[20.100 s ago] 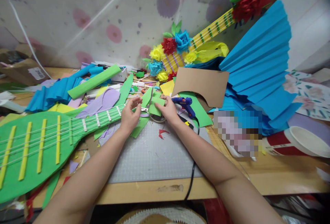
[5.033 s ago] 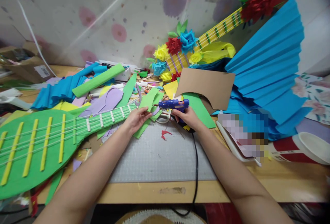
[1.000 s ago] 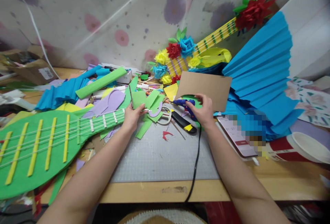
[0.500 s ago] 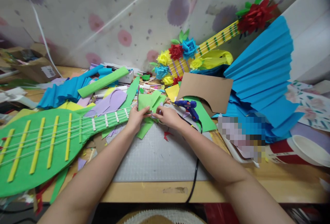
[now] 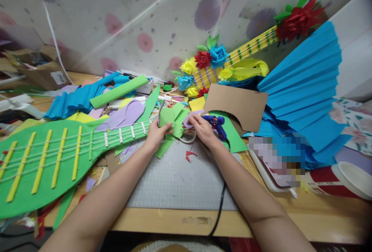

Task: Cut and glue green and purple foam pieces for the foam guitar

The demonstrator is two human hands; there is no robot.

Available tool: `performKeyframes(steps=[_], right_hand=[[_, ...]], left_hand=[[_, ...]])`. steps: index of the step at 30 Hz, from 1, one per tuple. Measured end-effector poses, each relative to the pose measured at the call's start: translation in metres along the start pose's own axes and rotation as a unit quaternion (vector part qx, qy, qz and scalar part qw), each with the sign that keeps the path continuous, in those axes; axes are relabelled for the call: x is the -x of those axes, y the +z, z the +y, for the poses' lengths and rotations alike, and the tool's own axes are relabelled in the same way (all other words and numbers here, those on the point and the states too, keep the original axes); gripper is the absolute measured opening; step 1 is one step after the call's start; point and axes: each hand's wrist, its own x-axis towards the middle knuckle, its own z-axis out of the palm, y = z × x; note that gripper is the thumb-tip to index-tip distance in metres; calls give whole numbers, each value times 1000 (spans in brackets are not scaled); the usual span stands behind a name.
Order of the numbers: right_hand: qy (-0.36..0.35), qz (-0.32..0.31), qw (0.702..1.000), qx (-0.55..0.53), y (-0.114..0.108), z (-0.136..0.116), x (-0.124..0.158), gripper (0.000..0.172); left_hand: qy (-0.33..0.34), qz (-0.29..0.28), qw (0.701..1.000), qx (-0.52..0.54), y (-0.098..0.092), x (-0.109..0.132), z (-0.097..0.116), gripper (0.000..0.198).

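My left hand (image 5: 157,132) is closed on a piece of green paper (image 5: 166,115), with the thumb on its face and a dark edge standing up behind it. More cut green paper (image 5: 178,113) lies just right of it. My right hand (image 5: 201,129) pinches a small purple paper piece (image 5: 189,119) between thumb and fingers. Under that hand a pale loop (image 5: 188,139) shows, like a scissors handle; its other end is hidden. The blue glue gun (image 5: 216,120) lies right behind my right hand. A grey cutting mat (image 5: 180,186) spreads beneath.
At left lies a green paper guitar (image 5: 55,155) with white strings. A yellow guitar (image 5: 252,48) with paper flowers leans at the back. Brown cardboard (image 5: 235,101), a pleated blue paper fan (image 5: 308,85) and a paper cup (image 5: 334,178) stand right. A black cord (image 5: 222,198) crosses the mat.
My right hand has moved right, away from my left, and a purple paper piece now shows in its fingers. The pale loop has come into view. The whole view has shifted slightly.
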Motion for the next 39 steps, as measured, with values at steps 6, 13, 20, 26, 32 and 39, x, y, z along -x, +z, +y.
performKeyframes(steps=[6, 13, 20, 26, 32, 39], right_hand=[[38, 0, 996, -86, 8, 13, -2, 31], [-25, 81, 989, 125, 6, 20, 2, 22], [-55, 103, 936, 333, 5, 17, 5, 13], [-75, 59, 915, 392, 8, 15, 8, 10], [-153, 8, 909, 388, 4, 14, 9, 15], [-21, 81, 985, 151, 5, 18, 5, 29]], left_hand=[[15, -12, 1000, -17, 0, 1, -4, 36], [-7, -7, 1000, -10, 0, 0, -4, 35], [-2, -22, 1000, -17, -1, -1, -5, 41], [8, -32, 999, -27, -2, -2, -7, 43], [7, -21, 999, -26, -3, -4, -9, 45], [19, -31, 999, -16, -2, -3, -10, 45]])
